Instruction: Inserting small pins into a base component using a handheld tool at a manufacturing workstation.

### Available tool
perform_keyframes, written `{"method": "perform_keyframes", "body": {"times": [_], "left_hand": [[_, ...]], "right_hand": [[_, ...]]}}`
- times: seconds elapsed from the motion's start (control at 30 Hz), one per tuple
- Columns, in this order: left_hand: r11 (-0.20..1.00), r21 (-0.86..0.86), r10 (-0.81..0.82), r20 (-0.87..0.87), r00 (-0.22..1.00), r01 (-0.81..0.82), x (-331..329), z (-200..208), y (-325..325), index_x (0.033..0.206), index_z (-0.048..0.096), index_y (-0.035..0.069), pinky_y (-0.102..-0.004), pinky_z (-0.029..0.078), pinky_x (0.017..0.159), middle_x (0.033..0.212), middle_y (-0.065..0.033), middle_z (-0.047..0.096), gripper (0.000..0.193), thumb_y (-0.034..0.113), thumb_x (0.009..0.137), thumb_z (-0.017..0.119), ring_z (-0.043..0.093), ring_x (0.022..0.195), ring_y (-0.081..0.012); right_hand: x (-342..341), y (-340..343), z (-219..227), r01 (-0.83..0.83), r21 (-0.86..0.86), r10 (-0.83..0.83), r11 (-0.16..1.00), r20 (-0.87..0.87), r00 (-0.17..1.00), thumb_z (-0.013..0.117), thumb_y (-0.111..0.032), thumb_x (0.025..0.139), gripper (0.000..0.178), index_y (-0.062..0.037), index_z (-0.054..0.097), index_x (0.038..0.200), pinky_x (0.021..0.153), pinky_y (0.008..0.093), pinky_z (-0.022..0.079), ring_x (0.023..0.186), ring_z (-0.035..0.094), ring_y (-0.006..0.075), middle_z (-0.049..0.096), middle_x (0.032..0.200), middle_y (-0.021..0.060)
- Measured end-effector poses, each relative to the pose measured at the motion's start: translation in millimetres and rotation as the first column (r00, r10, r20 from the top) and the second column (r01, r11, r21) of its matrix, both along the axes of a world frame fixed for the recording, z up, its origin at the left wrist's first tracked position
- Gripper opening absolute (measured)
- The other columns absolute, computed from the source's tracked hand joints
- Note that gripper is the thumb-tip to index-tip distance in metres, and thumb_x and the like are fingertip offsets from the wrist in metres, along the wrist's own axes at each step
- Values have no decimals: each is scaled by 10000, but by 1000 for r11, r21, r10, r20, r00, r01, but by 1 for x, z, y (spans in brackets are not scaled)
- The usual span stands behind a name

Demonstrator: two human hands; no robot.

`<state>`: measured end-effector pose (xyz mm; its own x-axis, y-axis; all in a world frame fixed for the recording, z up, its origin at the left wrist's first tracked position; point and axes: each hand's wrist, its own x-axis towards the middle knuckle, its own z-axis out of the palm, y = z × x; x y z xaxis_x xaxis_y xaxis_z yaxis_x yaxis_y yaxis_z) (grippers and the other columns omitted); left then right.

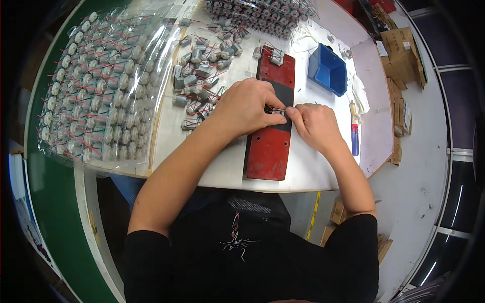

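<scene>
My left hand (246, 107) pinches a small grey motor (277, 113) between thumb and fingers, over the dark middle of a long red block (268, 159). Much of that motor is hidden by the fingers. From the right, my right hand (317, 125) meets it with curled fingers, the thumb tip and forefinger pressed together at the motor's end. Whatever sits in that pinch is too small to make out. Another motor (276, 57) with red wires rests on the block's far end. Left of the block lies a loose pile of similar motors (202, 68).
Clear plastic trays (96, 86) filled with wired motors cover the table's left side. More stacked motors (257, 15) stand at the back. To the right are a blue bin (314, 65), a white cloth (357, 91) and a screwdriver (354, 139). Cardboard boxes (401, 48) stand beyond the table's right edge.
</scene>
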<state>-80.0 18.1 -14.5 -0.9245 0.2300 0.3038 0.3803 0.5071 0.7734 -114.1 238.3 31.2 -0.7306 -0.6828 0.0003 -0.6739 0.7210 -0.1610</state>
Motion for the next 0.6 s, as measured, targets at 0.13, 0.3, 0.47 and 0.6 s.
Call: {"method": "perform_keyframes", "body": {"times": [0.13, 0.3, 0.47, 0.6], "left_hand": [[1000, 14, 13, -3, 1000, -12, 0, -1, 1, 920, 838, 141, -432, 546, 806, 905, -70, 730, 279, 346, 731, 840, 687, 891, -304], [999, 38, 8, -2, 1000, -8, 0, -2, 1, 915, 837, 136, -433, 550, 782, 894, -63, 729, 277, 341, 729, 838, 689, 866, -305], [999, 43, 12, 44, 999, -14, 1, 2, 2, 940, 833, 101, -397, 550, 789, 917, -70, 741, 299, 314, 731, 847, 687, 861, -284], [999, 43, 23, 59, 998, -25, 2, 3, 3, 947, 831, 78, -378, 551, 784, 924, -79, 747, 306, 294, 731, 850, 687, 852, -274]], "right_hand": [[2, -5, -1, 40, 92, -39, 995, -16, 999, 479, -345, 1073, 494, -31, 678, 747, 620, 498, 505, 654, 625, 429, 649, 684, 200], [2, -6, -9, 40, 100, -36, 994, -48, 998, 473, -373, 1076, 535, -37, 680, 715, 587, 501, 517, 600, 629, 425, 642, 637, 203], [-2, -6, -7, 10, 96, -4, 995, -58, 998, 482, -428, 1074, 602, -38, 690, 665, 540, 497, 527, 546, 633, 418, 634, 594, 209], [-2, -7, -2, 17, 141, -9, 990, -54, 998, 471, -432, 1077, 613, -34, 693, 667, 538, 503, 522, 545, 629, 424, 633, 595, 213]]}}
